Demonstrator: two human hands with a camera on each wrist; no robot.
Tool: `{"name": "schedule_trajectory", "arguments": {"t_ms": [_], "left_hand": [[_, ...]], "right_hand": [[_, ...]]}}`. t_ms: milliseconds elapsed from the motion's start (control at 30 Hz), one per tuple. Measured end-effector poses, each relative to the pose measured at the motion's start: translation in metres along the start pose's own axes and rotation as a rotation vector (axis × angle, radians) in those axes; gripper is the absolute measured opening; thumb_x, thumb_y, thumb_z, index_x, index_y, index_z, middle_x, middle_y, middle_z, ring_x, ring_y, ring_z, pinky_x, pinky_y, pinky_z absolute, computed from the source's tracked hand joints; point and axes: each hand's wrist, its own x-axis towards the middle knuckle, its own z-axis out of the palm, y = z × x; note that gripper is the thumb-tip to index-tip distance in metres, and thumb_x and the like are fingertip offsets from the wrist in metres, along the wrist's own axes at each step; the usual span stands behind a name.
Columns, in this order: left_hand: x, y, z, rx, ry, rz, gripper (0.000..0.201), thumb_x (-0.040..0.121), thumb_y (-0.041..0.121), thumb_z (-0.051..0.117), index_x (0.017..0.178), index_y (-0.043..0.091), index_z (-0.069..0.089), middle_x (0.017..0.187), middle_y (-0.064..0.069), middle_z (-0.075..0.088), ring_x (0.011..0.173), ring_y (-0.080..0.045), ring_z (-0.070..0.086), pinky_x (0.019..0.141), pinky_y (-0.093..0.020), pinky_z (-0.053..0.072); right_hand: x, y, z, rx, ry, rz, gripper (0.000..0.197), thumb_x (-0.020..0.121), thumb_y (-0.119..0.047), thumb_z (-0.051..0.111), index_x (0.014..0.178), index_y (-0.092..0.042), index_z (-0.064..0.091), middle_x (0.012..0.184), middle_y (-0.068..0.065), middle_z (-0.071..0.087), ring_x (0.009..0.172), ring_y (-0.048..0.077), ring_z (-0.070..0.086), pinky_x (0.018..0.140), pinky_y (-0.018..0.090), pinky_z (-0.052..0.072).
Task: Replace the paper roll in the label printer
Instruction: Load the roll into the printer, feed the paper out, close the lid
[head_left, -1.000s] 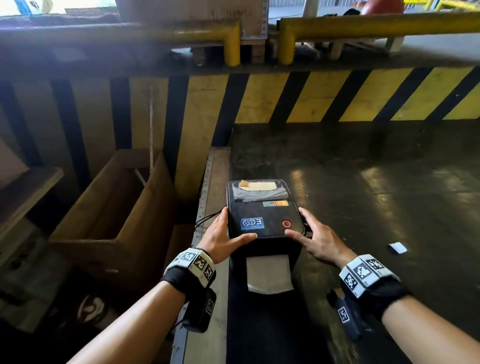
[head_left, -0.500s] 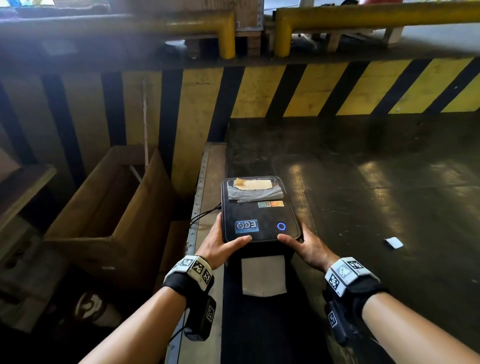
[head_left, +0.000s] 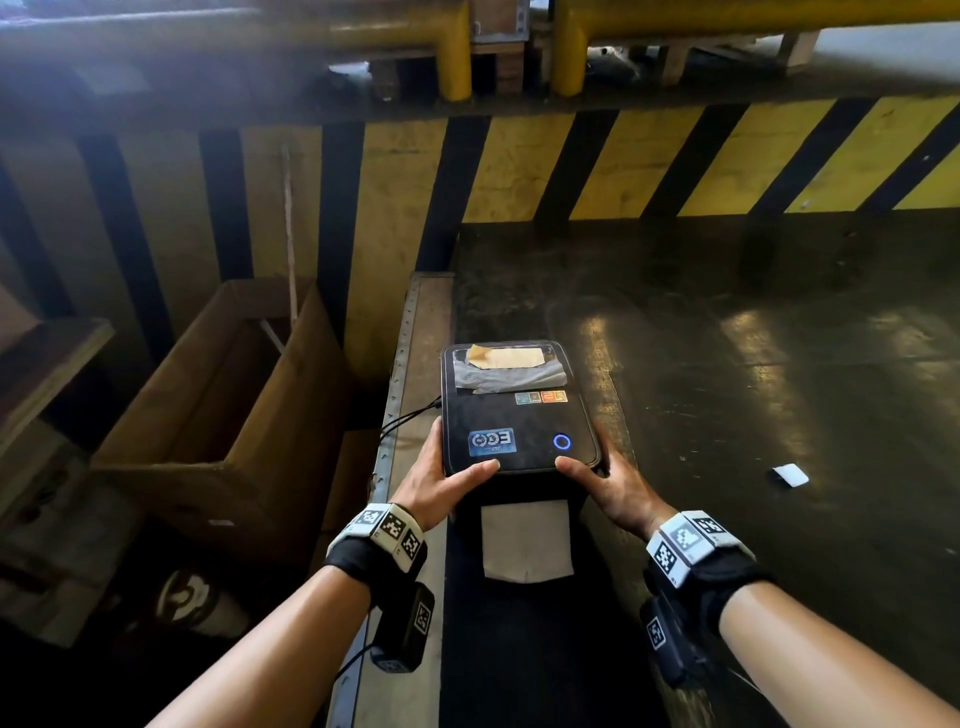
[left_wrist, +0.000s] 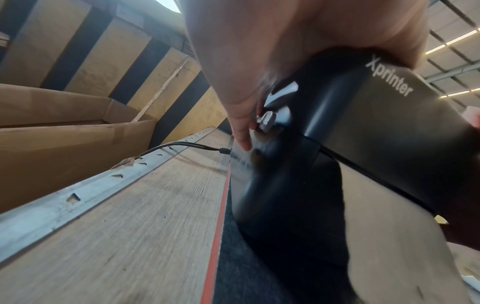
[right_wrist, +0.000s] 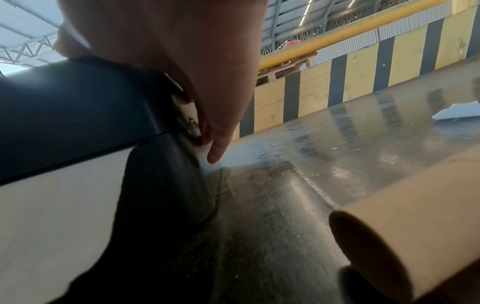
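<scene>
The black label printer (head_left: 519, 421) stands on a dark mat with its lid down and a blue ring light (head_left: 561, 442) glowing. A white paper strip (head_left: 527, 540) hangs from its front slot. My left hand (head_left: 444, 478) grips the front left corner, thumb on the lid. In the left wrist view its fingers (left_wrist: 241, 131) press at a metal side latch (left_wrist: 269, 120). My right hand (head_left: 605, 480) grips the front right corner the same way. Its fingers (right_wrist: 218, 144) lie on the right side latch (right_wrist: 192, 125). The roll inside is hidden.
An empty brown cardboard tube (right_wrist: 415, 226) lies on the shiny dark table (head_left: 727, 389) by my right wrist. A white paper scrap (head_left: 789, 475) lies farther right. An open cardboard box (head_left: 208, 415) sits left, below the table's metal edge (head_left: 400, 374). A cable (head_left: 410, 418) leaves the printer's left side.
My right hand slid in from the printer's side to grip its front right corner. The ring light went from red to blue. My left hand stayed put.
</scene>
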Motion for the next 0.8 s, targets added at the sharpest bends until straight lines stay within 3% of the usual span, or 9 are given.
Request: {"name": "schedule_trajectory", "arguments": {"t_ms": [133,267,367,467,633,733,800], "left_hand": [[0.0003,-0.0002,0.0008,-0.001,0.007,0.006,0.069,0.062,0.055,0.070,0.116,0.059,0.026,0.128,0.007,0.051,0.115,-0.005,0.055,0.093,-0.027,0.050],[0.0004,-0.0027,0.0006,-0.008,0.014,0.015,0.071,0.062,0.054,0.071,0.117,0.058,0.028,0.135,0.001,0.051,0.119,-0.011,0.055,0.100,-0.036,0.049],[0.0005,-0.0030,0.0004,-0.007,0.012,0.020,0.068,0.062,0.055,0.071,0.115,0.061,0.028,0.136,0.000,0.050,0.120,-0.012,0.055,0.101,-0.038,0.049],[0.0006,-0.0028,0.0009,-0.018,0.016,0.019,0.067,0.062,0.054,0.072,0.114,0.062,0.030,0.136,0.000,0.050,0.119,-0.012,0.055,0.099,-0.037,0.050],[0.0002,-0.0011,0.0013,-0.041,0.014,0.013,0.067,0.061,0.053,0.071,0.114,0.058,0.031,0.129,0.007,0.052,0.115,-0.006,0.056,0.086,-0.019,0.052],[0.0005,-0.0019,0.0010,-0.054,0.014,0.004,0.069,0.060,0.053,0.071,0.115,0.058,0.029,0.128,0.009,0.052,0.114,-0.006,0.056,0.085,-0.018,0.052],[0.0007,-0.0026,0.0012,-0.051,0.020,0.002,0.072,0.061,0.053,0.072,0.118,0.055,0.029,0.130,0.007,0.051,0.116,-0.008,0.056,0.087,-0.020,0.052]], "right_hand": [[-0.0010,-0.0007,0.0007,0.016,0.010,-0.021,0.080,0.060,-0.061,0.061,0.133,-0.039,0.035,0.110,-0.033,0.051,0.094,-0.028,0.049,0.078,-0.003,0.037],[-0.0008,-0.0005,0.0022,0.023,0.024,-0.040,0.083,0.061,-0.061,0.061,0.136,-0.035,0.035,0.113,-0.031,0.051,0.097,-0.029,0.048,0.076,-0.006,0.036],[-0.0014,-0.0019,0.0031,0.026,0.020,-0.044,0.077,0.062,-0.060,0.060,0.132,-0.041,0.032,0.113,-0.033,0.049,0.096,-0.031,0.046,0.076,-0.008,0.034],[-0.0013,-0.0009,0.0031,0.006,0.035,-0.038,0.069,0.063,-0.061,0.060,0.125,-0.049,0.033,0.112,-0.036,0.049,0.098,-0.030,0.046,0.078,-0.006,0.034],[0.0004,0.0024,0.0027,-0.007,0.035,-0.035,0.071,0.062,-0.063,0.060,0.126,-0.051,0.032,0.112,-0.037,0.049,0.099,-0.028,0.047,0.083,0.001,0.035],[0.0026,0.0058,0.0032,-0.005,0.039,-0.030,0.080,0.062,-0.063,0.061,0.134,-0.044,0.032,0.115,-0.033,0.051,0.105,-0.018,0.049,0.090,0.011,0.035],[0.0025,0.0054,0.0035,-0.006,0.037,-0.032,0.079,0.062,-0.063,0.060,0.133,-0.046,0.032,0.114,-0.033,0.051,0.104,-0.019,0.048,0.089,0.009,0.035]]}}
